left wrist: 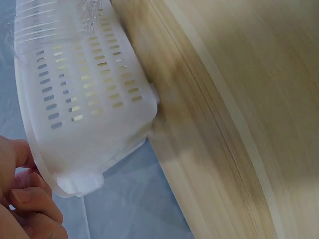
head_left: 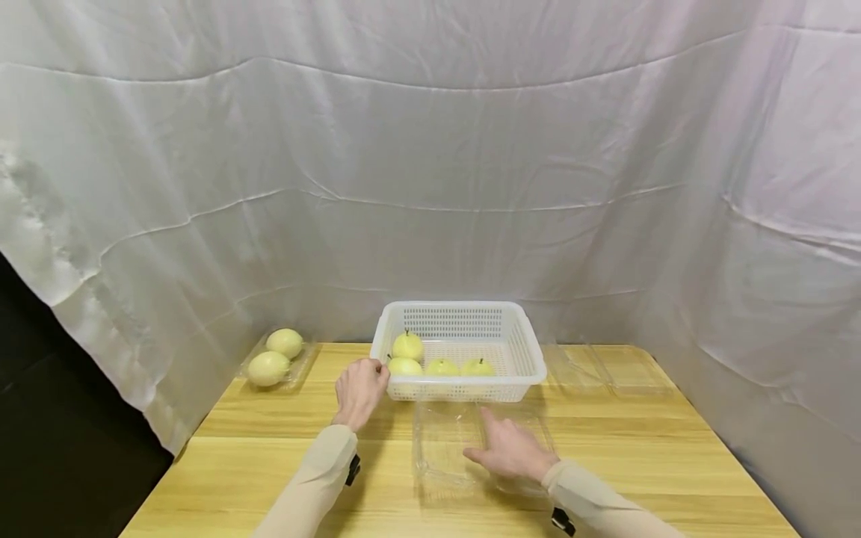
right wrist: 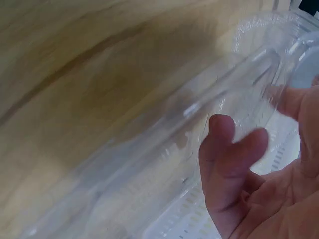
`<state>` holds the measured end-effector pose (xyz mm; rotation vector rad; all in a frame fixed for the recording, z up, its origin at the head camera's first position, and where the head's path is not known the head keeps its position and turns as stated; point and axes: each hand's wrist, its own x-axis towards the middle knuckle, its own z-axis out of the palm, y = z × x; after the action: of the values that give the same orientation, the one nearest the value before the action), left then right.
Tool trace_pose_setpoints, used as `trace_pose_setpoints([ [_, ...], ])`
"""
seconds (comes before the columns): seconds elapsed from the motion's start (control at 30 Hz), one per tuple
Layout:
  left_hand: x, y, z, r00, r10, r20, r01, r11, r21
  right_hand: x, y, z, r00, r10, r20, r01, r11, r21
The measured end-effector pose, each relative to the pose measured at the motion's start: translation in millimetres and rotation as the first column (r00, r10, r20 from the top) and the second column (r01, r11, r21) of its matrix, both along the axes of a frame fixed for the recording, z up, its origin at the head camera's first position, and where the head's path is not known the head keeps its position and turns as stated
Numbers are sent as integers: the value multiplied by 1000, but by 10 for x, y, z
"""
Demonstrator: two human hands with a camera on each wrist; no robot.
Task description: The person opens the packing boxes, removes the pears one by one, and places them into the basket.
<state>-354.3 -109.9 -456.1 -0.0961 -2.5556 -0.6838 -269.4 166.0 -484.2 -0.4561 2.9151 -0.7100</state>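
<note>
My left hand is at the near left corner of a white plastic basket, its curled fingers holding the rim. Inside the basket lie several yellow-green pears, mostly along its near and left sides. In front of the basket, an opened clear plastic clamshell box rests on the table. Over its right half is my right hand, with index finger and thumb extended and nothing in its grasp. In the right wrist view, the fingers overlap the clear box.
On the left of the wooden table, two pears sit in another clear box. One more opened clear box lies at the back right. A grey-white curtain hangs around the back and sides.
</note>
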Motion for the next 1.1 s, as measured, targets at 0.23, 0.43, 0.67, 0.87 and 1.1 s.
trace_pose_setpoints([
  [0.23,-9,-8,-9,1000,-3,-14,3,1000,8,-26,10,-35,1000,13,10,-12,999,-32],
  [0.43,-12,-13,0,1000,4,1,-4,1000,13,-12,50,-29,1000,19,-1,-19,998,-61],
  [0.67,-14,-7,9,999,2,36,-3,999,40,-3,169,35,1000,20,-2,-20,993,-120],
  [0.87,-21,1,25,998,-3,63,-1,999,52,14,325,41,999,-17,-47,12,993,-114],
  [1.1,-25,-6,19,998,5,55,-8,998,56,29,531,2,995,-25,-93,17,996,-90],
])
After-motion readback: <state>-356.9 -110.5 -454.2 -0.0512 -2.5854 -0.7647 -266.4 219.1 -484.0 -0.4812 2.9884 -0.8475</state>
